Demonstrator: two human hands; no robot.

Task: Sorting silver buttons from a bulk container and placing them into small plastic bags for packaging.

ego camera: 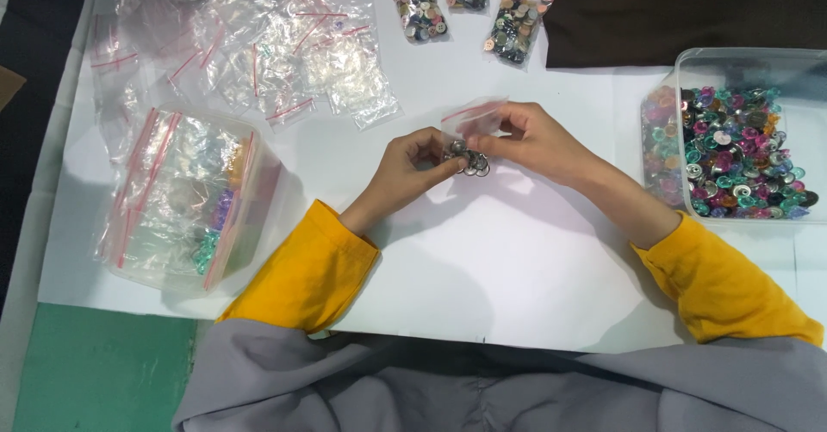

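Covering the work surface, a white sheet [482,260] bears a clear tub of bright buttons [741,152] at right. Mid-sheet, the left hand [413,167] and right hand [525,139] pinch a small zip bag [474,120] over a button cluster [467,158].

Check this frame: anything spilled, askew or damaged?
Nothing spilled or damaged. Empty bags lie in a loose, overlapping heap at upper left. Both hands, left hand and right hand, hold a small bag and buttons at centre.
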